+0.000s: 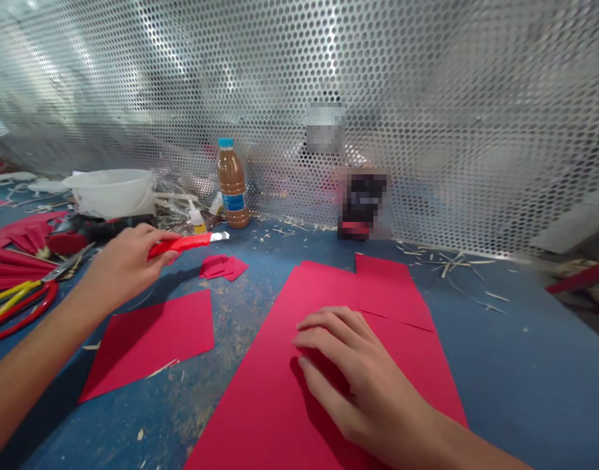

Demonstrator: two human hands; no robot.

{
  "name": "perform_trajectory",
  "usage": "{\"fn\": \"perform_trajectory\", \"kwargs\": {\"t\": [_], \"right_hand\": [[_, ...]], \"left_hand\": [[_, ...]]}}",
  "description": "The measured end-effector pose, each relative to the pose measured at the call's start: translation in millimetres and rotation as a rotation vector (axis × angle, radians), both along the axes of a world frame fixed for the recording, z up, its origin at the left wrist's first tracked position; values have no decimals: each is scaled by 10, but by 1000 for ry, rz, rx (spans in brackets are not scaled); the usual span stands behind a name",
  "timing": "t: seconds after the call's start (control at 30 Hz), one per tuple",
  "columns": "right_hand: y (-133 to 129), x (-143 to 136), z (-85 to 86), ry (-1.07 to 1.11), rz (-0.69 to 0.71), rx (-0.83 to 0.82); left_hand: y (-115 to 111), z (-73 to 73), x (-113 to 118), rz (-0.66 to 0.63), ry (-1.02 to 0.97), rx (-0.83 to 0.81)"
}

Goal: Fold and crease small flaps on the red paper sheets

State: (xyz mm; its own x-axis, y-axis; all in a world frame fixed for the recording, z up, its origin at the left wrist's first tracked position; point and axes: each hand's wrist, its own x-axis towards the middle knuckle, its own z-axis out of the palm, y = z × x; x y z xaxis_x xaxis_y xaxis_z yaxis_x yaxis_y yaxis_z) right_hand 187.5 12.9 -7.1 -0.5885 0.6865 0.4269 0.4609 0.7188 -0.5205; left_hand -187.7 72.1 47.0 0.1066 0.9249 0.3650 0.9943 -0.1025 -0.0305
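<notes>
My left hand (130,261) is closed around a red box cutter (184,244), its short metal blade end pointing right above the table. My right hand (348,365) rests on a large red paper sheet (275,365), fingers slightly curved and apart, gripping nothing. A cut rectangular red piece (385,287) lies on the sheet's far right part. Below my left hand, a separate red paper piece (157,339) lies flat on the table. Beyond it sits a small pile of red paper squares (224,267).
Scissors with red and yellow handles (23,303) lie at left near folded red paper (15,241). Behind stand a white tub (113,192), a small glue bottle (196,219), a brown-filled bottle (231,183) and a blurred dark phone-like object (363,202). A perforated metal wall (427,98) closes the back.
</notes>
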Motion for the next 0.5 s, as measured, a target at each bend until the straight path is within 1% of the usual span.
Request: {"fn": "perform_trajectory", "kwargs": {"t": [0.07, 0.17, 0.23, 0.27, 0.33, 0.37, 0.4, 0.47, 0.5], "right_hand": [[24, 2, 2, 69, -76, -74], [103, 27, 71, 229, -206, -310], [187, 72, 172, 320, -251, -479], [237, 108, 234, 345, -264, -521], [341, 207, 364, 334, -288, -542], [390, 270, 424, 258, -273, -537], [432, 338, 478, 123, -253, -520], [486, 473, 555, -218, -216, -424], [496, 530, 579, -354, -162, -354]], "left_hand": [[58, -94, 38, -79, 2, -68], [139, -279, 86, -149, 5, -132], [181, -393, 81, -159, -7, -134], [196, -436, 69, -160, -15, -134], [213, -484, 42, -162, -32, -130], [213, -487, 36, -161, -41, -124], [209, -476, 38, -159, -47, -114], [180, -422, 83, -155, -55, -84], [156, -384, 128, -159, -62, -59]]}}
